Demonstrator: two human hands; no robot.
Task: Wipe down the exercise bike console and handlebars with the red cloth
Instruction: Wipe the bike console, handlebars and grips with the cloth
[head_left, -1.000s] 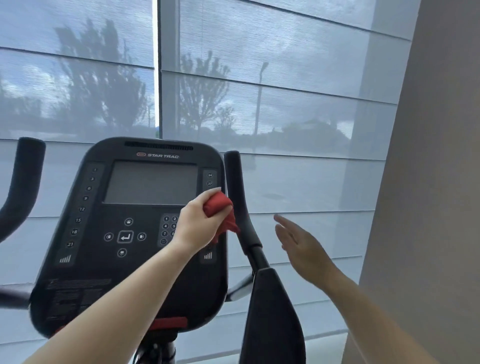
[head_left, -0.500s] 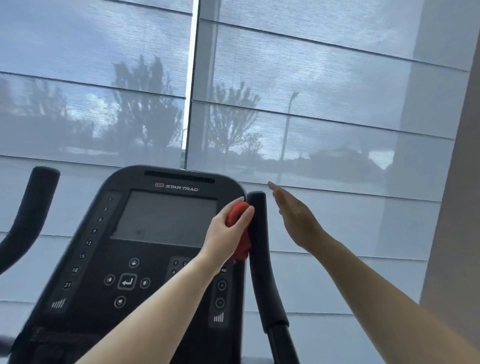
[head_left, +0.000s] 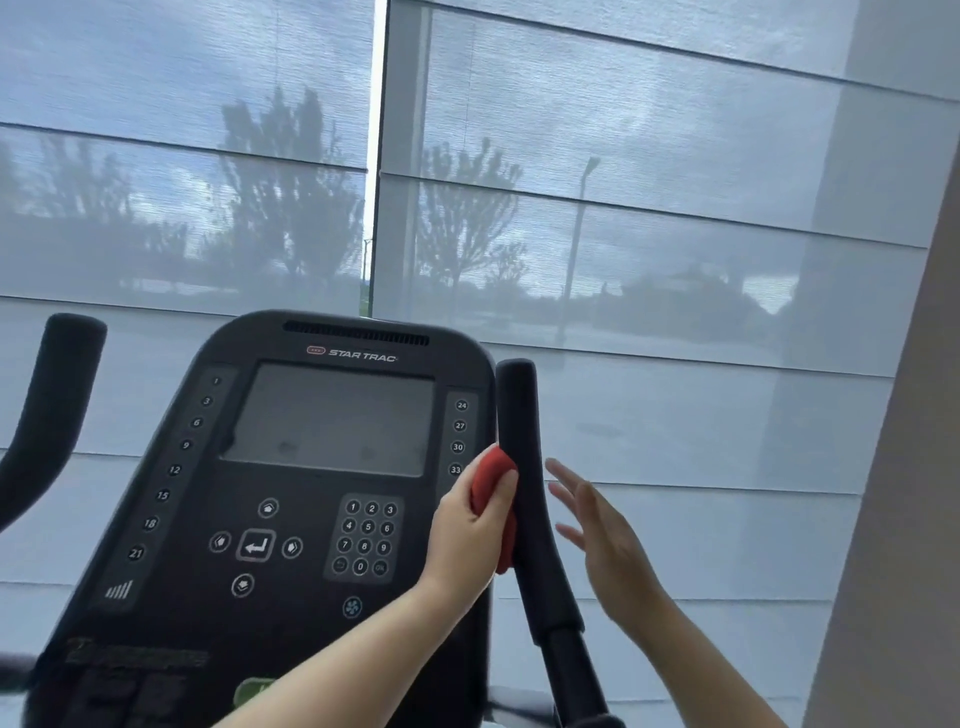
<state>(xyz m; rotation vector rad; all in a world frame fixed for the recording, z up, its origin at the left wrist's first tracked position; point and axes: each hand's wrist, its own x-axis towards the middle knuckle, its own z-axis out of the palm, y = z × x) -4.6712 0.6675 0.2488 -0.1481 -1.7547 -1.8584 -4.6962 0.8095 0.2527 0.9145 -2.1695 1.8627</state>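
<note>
The red cloth (head_left: 492, 480) is bunched into a wad and sits against the inner, left side of the right handlebar (head_left: 523, 441), about midway up its black foam grip and just off the right edge of the console (head_left: 171, 519). The left hand (head_left: 465, 538) grips it, fingers and thumb curled round the wad, with a fold of cloth hanging below the palm along the bar. On the other side of the same bar the right hand (head_left: 610, 540) is held flat with its fingers straight and spread, holding nothing; it is slightly blurred and very near the grip, though whether it touches cannot be told. The console faces the camera with a dark grey screen (head_left: 332, 418), a number keypad (head_left: 366, 538) below it to the right and an arrow pad to the left. The left handlebar (head_left: 49, 410) curves up at the far left, well apart from both hands. Behind hang pale sheer blinds (head_left: 649, 218) with trees showing through, and a plain wall (head_left: 898, 519) on the right.
</note>
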